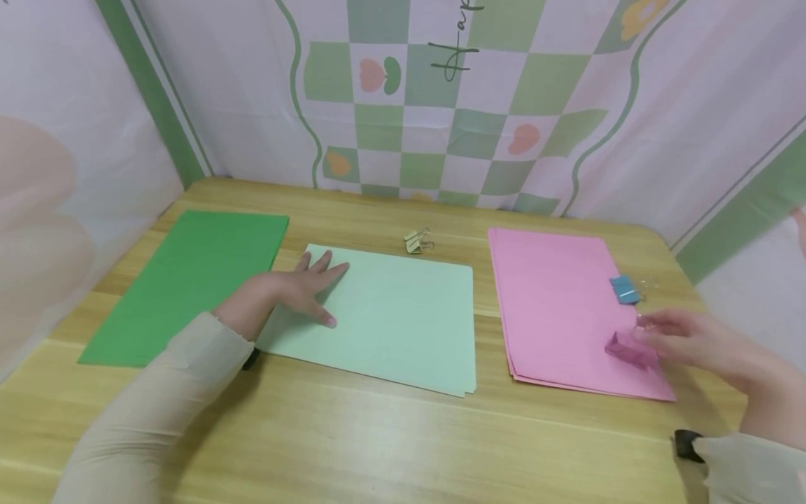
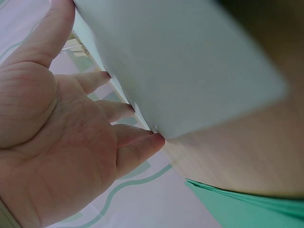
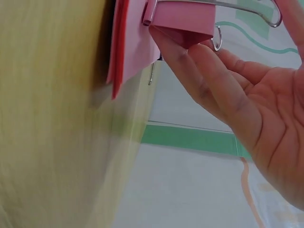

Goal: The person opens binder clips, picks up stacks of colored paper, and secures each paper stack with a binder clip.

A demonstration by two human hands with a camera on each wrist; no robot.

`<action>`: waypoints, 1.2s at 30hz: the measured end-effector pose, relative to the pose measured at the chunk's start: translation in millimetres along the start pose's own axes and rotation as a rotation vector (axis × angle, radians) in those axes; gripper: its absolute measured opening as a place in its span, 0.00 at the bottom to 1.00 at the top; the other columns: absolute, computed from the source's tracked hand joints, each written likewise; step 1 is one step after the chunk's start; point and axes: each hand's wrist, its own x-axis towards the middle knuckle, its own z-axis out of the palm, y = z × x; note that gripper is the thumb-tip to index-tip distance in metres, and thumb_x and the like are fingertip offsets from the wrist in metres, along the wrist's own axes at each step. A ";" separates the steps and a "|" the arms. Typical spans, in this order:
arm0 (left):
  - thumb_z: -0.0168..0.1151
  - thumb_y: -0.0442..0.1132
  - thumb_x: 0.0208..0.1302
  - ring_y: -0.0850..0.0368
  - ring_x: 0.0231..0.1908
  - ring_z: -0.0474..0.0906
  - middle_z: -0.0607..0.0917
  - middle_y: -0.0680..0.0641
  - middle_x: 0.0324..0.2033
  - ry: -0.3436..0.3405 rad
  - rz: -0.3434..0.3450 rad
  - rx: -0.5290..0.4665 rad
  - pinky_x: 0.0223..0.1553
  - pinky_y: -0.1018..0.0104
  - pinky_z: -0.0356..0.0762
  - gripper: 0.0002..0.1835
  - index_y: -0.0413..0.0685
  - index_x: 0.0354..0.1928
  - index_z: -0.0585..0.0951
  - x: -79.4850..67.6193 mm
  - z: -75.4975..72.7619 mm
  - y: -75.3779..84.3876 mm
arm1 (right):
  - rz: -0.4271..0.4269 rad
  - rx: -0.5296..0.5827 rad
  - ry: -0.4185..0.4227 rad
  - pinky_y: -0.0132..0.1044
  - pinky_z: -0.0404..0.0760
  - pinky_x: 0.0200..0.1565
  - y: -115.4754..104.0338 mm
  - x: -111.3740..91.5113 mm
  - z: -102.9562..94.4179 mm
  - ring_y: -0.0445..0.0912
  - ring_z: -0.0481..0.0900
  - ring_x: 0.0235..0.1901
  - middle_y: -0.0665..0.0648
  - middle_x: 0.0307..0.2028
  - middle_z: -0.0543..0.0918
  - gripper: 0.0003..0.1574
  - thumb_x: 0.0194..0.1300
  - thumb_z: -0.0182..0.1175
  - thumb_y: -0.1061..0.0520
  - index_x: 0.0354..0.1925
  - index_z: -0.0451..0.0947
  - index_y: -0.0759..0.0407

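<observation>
In the head view my left hand (image 1: 305, 287) rests with fingers spread on the left part of a stack of pale green paper (image 1: 397, 322). The left wrist view shows its fingertips along the edge of that paper (image 2: 190, 66). On the right, my right hand (image 1: 705, 343) holds a pink binder clip (image 1: 630, 350) over the lower right of a pink paper stack (image 1: 560, 308). Seen from the right wrist, the fingers support the clip (image 3: 185, 16) from below, its wire handles sticking out. A blue binder clip (image 1: 625, 289) lies at the pink stack's right edge.
A dark green paper stack (image 1: 195, 280) lies at the left of the wooden table (image 1: 378, 448). Behind the pale green paper sits a gold binder clip (image 1: 415, 242). A patterned curtain (image 1: 434, 133) hangs along the table's back edge.
</observation>
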 end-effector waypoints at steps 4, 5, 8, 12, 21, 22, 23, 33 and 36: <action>0.68 0.57 0.61 0.33 0.73 0.12 0.22 0.41 0.77 0.003 0.000 0.003 0.67 0.21 0.31 0.60 0.58 0.80 0.35 1.0 0.7 -1.1 | 0.008 -0.038 0.018 0.25 0.77 0.37 -5.2 -1.1 -0.2 0.19 0.71 0.40 0.76 0.50 0.82 0.36 0.73 0.56 0.52 0.62 0.64 0.82; 0.68 0.57 0.61 0.33 0.73 0.12 0.22 0.41 0.77 0.002 0.001 0.004 0.67 0.21 0.31 0.60 0.58 0.80 0.35 1.0 0.9 -1.3 | 0.009 -0.053 0.024 0.25 0.76 0.37 -6.2 -1.3 -0.3 0.19 0.71 0.39 0.75 0.50 0.82 0.36 0.73 0.57 0.52 0.61 0.64 0.82; 0.68 0.57 0.61 0.33 0.73 0.12 0.22 0.41 0.77 0.003 0.003 0.006 0.67 0.21 0.31 0.60 0.58 0.80 0.35 0.9 1.0 -1.4 | 0.008 -0.076 0.035 0.24 0.76 0.37 -8.5 -2.3 -0.6 0.19 0.71 0.39 0.74 0.49 0.83 0.35 0.71 0.58 0.51 0.60 0.67 0.81; 0.68 0.57 0.61 0.33 0.73 0.12 0.22 0.41 0.77 0.004 0.005 0.008 0.67 0.21 0.31 0.60 0.58 0.80 0.35 1.1 1.0 -1.5 | 0.001 -0.100 0.037 0.26 0.77 0.37 -9.3 -3.4 -1.2 0.20 0.71 0.38 0.75 0.48 0.83 0.34 0.71 0.59 0.51 0.59 0.69 0.79; 0.69 0.58 0.60 0.33 0.73 0.12 0.22 0.41 0.77 0.003 0.004 0.003 0.67 0.21 0.31 0.60 0.59 0.80 0.35 2.3 1.4 -3.0 | -0.015 -0.140 -0.014 0.28 0.77 0.36 -10.1 -7.2 -0.4 0.23 0.73 0.39 0.66 0.47 0.85 0.32 0.69 0.60 0.51 0.59 0.71 0.76; 0.69 0.57 0.60 0.33 0.73 0.12 0.22 0.42 0.77 0.004 0.004 0.002 0.67 0.21 0.31 0.60 0.59 0.80 0.35 2.4 1.5 -3.0 | -0.022 -0.132 -0.022 0.28 0.77 0.36 -10.3 -7.6 0.0 0.22 0.73 0.38 0.65 0.47 0.85 0.32 0.69 0.60 0.52 0.59 0.71 0.76; 0.69 0.57 0.61 0.33 0.73 0.12 0.22 0.42 0.77 0.003 0.005 0.003 0.67 0.21 0.31 0.60 0.59 0.80 0.35 2.6 1.5 -2.8 | -0.028 -0.125 -0.028 0.28 0.78 0.36 -10.6 -7.9 0.4 0.22 0.73 0.38 0.65 0.47 0.85 0.32 0.69 0.60 0.53 0.60 0.70 0.76; 0.69 0.56 0.61 0.35 0.73 0.11 0.22 0.43 0.77 0.006 -0.011 0.010 0.67 0.21 0.34 0.59 0.60 0.80 0.35 1.1 1.8 -1.3 | -0.062 -0.095 0.060 0.27 0.78 0.35 -5.7 -4.7 -0.6 0.21 0.72 0.39 0.61 0.45 0.85 0.28 0.69 0.61 0.56 0.58 0.72 0.75; 0.69 0.56 0.61 0.34 0.73 0.12 0.22 0.43 0.77 0.009 -0.012 0.011 0.67 0.21 0.34 0.59 0.60 0.80 0.35 0.9 1.7 -0.9 | -0.077 -0.029 0.085 0.28 0.81 0.36 -0.9 -5.1 -2.0 0.22 0.75 0.40 0.48 0.44 0.85 0.26 0.68 0.60 0.58 0.58 0.71 0.72</action>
